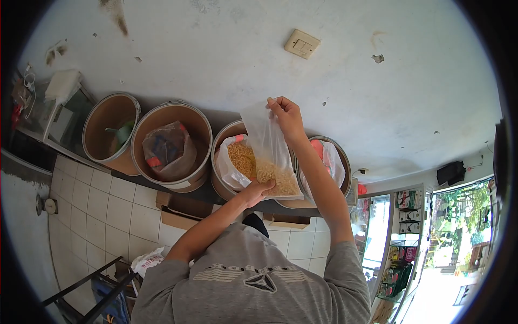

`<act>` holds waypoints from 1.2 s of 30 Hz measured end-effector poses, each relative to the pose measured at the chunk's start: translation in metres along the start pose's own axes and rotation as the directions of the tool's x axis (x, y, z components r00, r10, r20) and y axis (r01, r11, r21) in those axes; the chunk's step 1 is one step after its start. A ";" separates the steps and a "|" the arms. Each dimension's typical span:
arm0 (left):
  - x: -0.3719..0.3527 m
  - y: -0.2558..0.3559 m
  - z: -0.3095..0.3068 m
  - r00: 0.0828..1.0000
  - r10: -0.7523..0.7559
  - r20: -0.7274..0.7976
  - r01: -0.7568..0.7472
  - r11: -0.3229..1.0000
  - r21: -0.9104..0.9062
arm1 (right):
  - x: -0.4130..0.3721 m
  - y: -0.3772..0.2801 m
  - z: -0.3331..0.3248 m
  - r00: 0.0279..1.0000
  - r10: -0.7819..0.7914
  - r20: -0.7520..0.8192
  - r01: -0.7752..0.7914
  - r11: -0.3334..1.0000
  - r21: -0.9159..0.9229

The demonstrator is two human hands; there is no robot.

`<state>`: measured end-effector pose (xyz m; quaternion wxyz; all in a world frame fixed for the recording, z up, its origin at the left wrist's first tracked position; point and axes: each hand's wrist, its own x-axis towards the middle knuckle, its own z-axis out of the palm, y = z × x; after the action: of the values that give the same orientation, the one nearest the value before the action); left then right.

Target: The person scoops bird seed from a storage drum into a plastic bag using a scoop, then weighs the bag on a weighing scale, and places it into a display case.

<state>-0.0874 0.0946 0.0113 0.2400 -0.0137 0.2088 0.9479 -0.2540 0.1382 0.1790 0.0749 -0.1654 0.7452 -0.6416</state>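
A clear plastic bag (263, 132) hangs tilted in front of me, its bottom part filled with pale yellow grain or pellets. High up, my right hand (286, 116) pinches the bag's top edge. My left hand (259, 193) is closed on the filled lower part, thumb across the front. Just behind and left of the bag stands a drum (217, 181), lined with a white plastic sack (229, 171) of golden-yellow grain (239, 156). Something yellow within the sack is partly hidden by the bag.
Left of it are a drum (141, 121) with a bundled plastic sack (170, 151) and another drum (91, 127) holding a greenish scoop (124, 132). On the right, a drum (345, 162) contains a pink-and-white sack (329, 156). Cardboard boxes (186, 218) lie on the tiled floor below. A wall rises behind.
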 end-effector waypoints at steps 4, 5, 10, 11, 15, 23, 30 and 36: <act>0.006 0.009 0.009 0.979 0.128 -0.158 -0.079 0.955 0.286 | -0.010 -0.004 0.000 1.000 0.017 0.016 -0.018 1.000 0.026; 0.007 0.011 0.006 0.981 0.127 -0.144 -0.090 0.967 0.240 | -0.010 -0.004 -0.001 1.000 0.024 0.010 -0.025 0.999 0.042; 0.002 0.014 -0.016 0.989 0.117 -0.096 -0.106 0.988 0.112 | -0.013 -0.007 -0.009 0.995 0.091 0.036 -0.093 0.994 0.064; 0.000 0.016 -0.021 0.997 0.080 -0.022 -0.080 0.997 0.002 | -0.013 -0.008 -0.009 0.996 0.082 0.042 -0.086 0.990 0.109; 0.000 0.015 -0.027 0.997 0.074 0.013 -0.074 0.997 0.007 | -0.013 -0.008 -0.012 0.993 0.068 0.092 -0.083 0.983 0.165; 0.001 0.010 -0.012 0.985 0.081 -0.149 -0.075 0.996 0.044 | -0.015 0.000 -0.007 0.991 0.102 0.081 -0.108 0.991 0.078; -0.002 -0.003 -0.009 0.995 -0.013 -0.100 0.015 1.000 0.012 | -0.011 0.025 -0.008 0.983 0.174 0.054 -0.178 0.980 0.094; 0.000 -0.011 0.001 0.981 -0.086 -0.175 0.074 0.994 -0.078 | -0.009 0.059 -0.004 0.979 0.205 0.016 -0.205 0.979 0.022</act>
<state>-0.0820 0.1041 0.0076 0.2577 -0.1153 0.1951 0.9393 -0.2554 0.1522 0.1209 0.1477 -0.0914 0.7500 -0.6382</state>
